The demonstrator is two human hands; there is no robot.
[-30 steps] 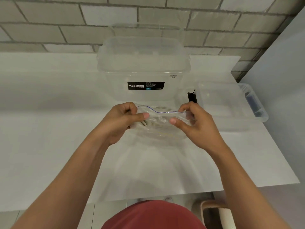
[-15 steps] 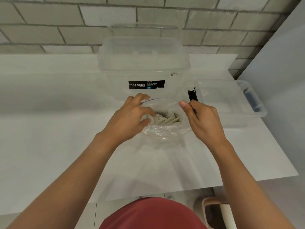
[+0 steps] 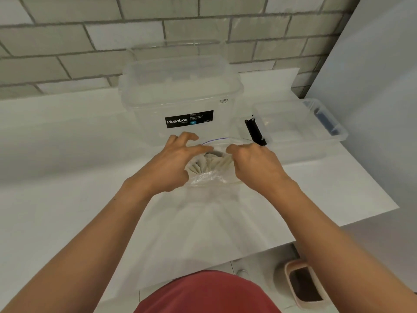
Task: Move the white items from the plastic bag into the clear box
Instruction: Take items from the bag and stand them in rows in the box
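The left hand has its fingers spread at the mouth of the plastic bag; I cannot tell whether it pinches the rim. The white items sit inside the bag, on the table just before the clear box. The right hand pinches the bag's right rim.

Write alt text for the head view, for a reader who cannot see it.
A person works at the open mouth of a bag holding white items on a white table: the right hand grips its rim, and the left hand has its fingers spread. Behind the bag stands a tall clear box, with a shallow clear tub to the right.
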